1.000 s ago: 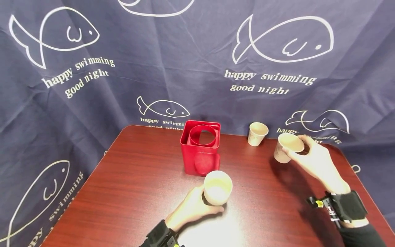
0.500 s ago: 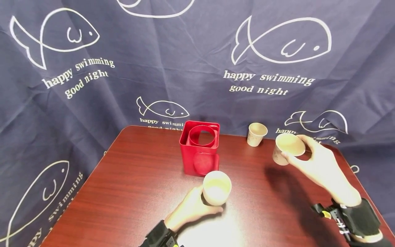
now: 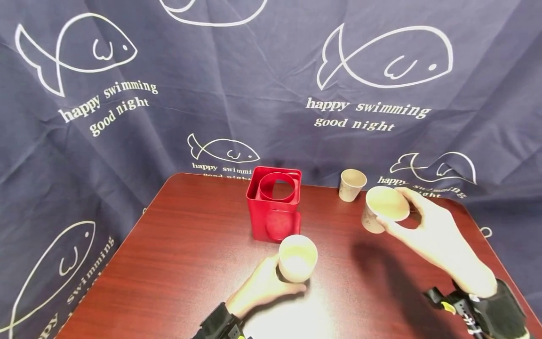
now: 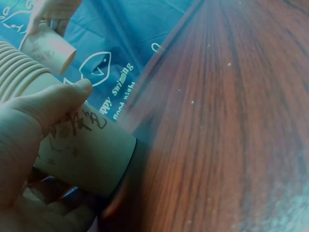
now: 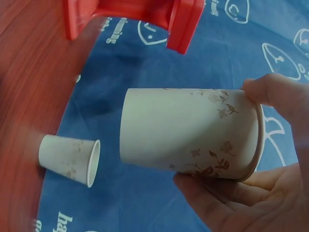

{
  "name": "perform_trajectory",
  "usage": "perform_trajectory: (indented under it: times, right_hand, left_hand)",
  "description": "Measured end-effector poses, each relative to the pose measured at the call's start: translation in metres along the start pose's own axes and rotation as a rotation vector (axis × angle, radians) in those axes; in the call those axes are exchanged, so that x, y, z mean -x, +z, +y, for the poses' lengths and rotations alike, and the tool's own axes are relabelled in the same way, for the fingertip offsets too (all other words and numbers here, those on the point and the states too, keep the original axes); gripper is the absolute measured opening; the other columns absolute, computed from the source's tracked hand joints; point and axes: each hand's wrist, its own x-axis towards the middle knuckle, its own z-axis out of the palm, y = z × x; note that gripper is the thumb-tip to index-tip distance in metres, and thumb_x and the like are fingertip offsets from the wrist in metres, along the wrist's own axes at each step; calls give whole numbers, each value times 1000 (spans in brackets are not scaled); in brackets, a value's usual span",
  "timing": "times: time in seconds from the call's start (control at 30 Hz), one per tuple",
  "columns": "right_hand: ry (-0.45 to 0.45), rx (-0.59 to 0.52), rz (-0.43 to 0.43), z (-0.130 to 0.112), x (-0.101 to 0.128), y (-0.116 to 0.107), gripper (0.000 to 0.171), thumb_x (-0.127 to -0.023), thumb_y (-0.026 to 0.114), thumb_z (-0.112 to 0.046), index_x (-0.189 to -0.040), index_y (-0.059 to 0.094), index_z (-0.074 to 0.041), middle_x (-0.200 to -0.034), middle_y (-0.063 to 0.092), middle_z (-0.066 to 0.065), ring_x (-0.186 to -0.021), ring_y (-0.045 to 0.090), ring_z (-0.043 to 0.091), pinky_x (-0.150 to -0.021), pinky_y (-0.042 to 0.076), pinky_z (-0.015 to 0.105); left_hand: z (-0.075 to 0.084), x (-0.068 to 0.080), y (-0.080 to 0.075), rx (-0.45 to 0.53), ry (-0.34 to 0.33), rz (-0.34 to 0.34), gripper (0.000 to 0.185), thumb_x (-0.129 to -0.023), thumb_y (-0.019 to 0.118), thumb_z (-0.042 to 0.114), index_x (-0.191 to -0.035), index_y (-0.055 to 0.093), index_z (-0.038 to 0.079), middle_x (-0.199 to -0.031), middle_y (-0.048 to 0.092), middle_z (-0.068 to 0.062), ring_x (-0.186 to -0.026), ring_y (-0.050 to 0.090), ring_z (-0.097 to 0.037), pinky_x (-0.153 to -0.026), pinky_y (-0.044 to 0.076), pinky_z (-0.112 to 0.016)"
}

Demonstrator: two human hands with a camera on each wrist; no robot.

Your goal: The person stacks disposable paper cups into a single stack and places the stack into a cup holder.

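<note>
My left hand (image 3: 271, 278) grips a stack of nested paper cups (image 3: 297, 258) standing on the dark wooden table (image 3: 190, 245), just in front of a red square box (image 3: 274, 203). In the left wrist view my thumb (image 4: 53, 104) lies across the stack (image 4: 84, 152), whose ribbed rims show at the left. My right hand (image 3: 423, 221) holds a single flower-printed paper cup (image 3: 383, 210) in the air above the table's right side, tilted, pinched at its rim (image 5: 193, 133). A third paper cup (image 3: 351, 184) stands alone near the far edge.
The red box has a round opening in its top and a round cut-out in its front. A navy cloth with white fish drawings (image 3: 127, 117) hangs behind and around the table. The lone cup (image 5: 70, 159) and the red box (image 5: 140, 14) also show in the right wrist view.
My right hand has carried its cup leftward and toward me, away from the far right edge. The left hand and its stack have stayed put.
</note>
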Motion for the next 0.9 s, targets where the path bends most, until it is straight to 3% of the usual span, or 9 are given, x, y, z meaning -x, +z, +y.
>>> perform_trajectory:
  times: [0.27,0.43,0.6,0.83,0.9]
  right_hand:
    - [-57,-32,-29,-12,3,4,66,-79,90,-31,-138,61,-34,-117,69,-6,-102,51,-10,-90,31,2]
    - [-117,-29,-37,-23,5,4,64,-78,90,-25,-135,62,-33,-112,67,-11,-98,51,-8,-87,34,4]
    - [-123,-45,-51,-35,6,4,60,-80,89,-26,-132,61,-39,-110,65,-19,-98,53,-7,-87,35,5]
    - [-159,-69,-49,-46,10,6,72,-75,92,-22,-140,60,-29,-121,69,-8,-106,54,-7,-94,33,1]
    - [-160,-80,-64,-49,10,7,71,-76,92,-24,-139,60,-32,-120,68,-12,-105,55,-7,-94,35,2]
  left_hand:
    - [-3,1,0,1,9,3,62,-73,92,46,-126,63,32,-106,72,16,-96,67,-4,-95,54,-31]
    - [-2,1,0,-2,6,4,62,-73,92,46,-126,63,34,-107,72,17,-98,67,-4,-96,54,-32]
    - [-1,0,0,-4,12,4,63,-73,93,44,-127,63,33,-107,72,16,-98,67,-4,-96,54,-32]
    - [0,0,0,-2,14,2,64,-73,93,41,-129,62,32,-109,72,16,-98,67,-4,-97,54,-32]
    - [0,-1,0,5,14,-2,64,-73,93,41,-128,62,33,-109,72,16,-98,67,-4,-97,54,-32]
